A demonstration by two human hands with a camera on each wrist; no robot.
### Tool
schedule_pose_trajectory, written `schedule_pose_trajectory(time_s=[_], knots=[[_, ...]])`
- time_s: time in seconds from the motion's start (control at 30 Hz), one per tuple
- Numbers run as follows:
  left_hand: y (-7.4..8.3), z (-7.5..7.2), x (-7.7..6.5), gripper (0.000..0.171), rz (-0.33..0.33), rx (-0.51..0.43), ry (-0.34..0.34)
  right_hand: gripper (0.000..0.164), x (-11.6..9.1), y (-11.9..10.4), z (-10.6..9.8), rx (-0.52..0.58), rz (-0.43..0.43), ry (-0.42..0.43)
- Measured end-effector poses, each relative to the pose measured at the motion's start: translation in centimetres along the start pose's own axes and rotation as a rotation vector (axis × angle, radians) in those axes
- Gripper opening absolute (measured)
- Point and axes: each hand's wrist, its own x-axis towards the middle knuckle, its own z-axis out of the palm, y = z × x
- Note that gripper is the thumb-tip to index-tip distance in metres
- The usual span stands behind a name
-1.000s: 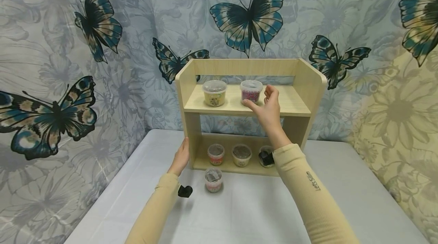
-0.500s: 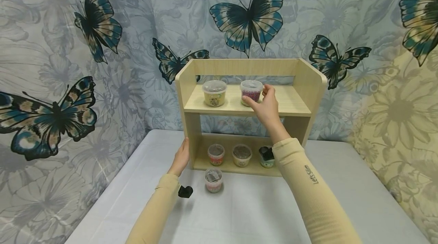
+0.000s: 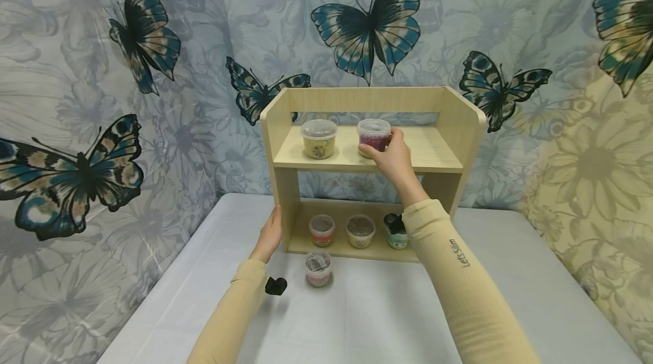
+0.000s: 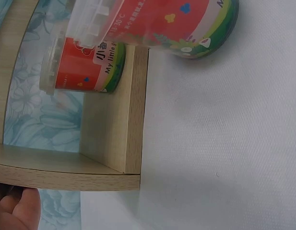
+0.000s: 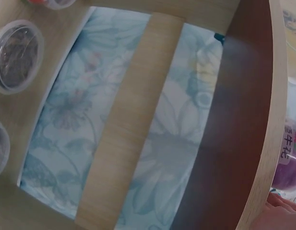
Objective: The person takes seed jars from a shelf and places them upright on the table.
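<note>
So, right hand [image 3: 395,165] had its thumb and fingers wrapped around a purple tub [image 3: 373,137] on the upper level of the wooden shelf [image 3: 439,151].

That tub stood upright, clear lid on; couldn't tell what was inside. Further left of the hand sat a yellow tub [image 3: 319,142]. Below it were a red tub [image 3: 322,233], a cream tub [image 3: 360,233] with something brownish under its lid, and a mint tub [image 3: 398,241], partly behind the black wrist camera [image 3: 393,221]. Right arm reached forward and up. Left hand [image 3: 267,236] wasn't clenched, just resting against the shelf's side, with a lidded pinkish tub [image 3: 318,273] to its right on the white table [image 3: 377,313].
</note>
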Motion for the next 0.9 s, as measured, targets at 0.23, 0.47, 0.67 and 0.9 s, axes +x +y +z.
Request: schedule_pose_trajectory(time_s=[0.23, 0.47, 0.67, 0.9], knots=[[0.1, 0.1, -0.2, 0.084, 0.007, -0.003, -0.002, 0.079, 0.1, 0.0, 0.2, -0.003, 0.005, 0.023], [0.2, 0.1, -0.5, 0.085, -0.003, -0.003, -0.003, 0.075, -0.1, -0.1, 0.4, 0.000, 0.012, 0.048], [0.4, 0.1, -0.6, 0.084, -0.004, 0.008, 0.012, 0.073, -0.3, 0.2, 0.6, 0.034, -0.005, 0.075], [0.4, 0.1, -0.5, 0.084, -0.006, 0.008, 0.019, 0.073, -0.8, 0.7, 0.7, 0.135, -0.072, 0.125]])
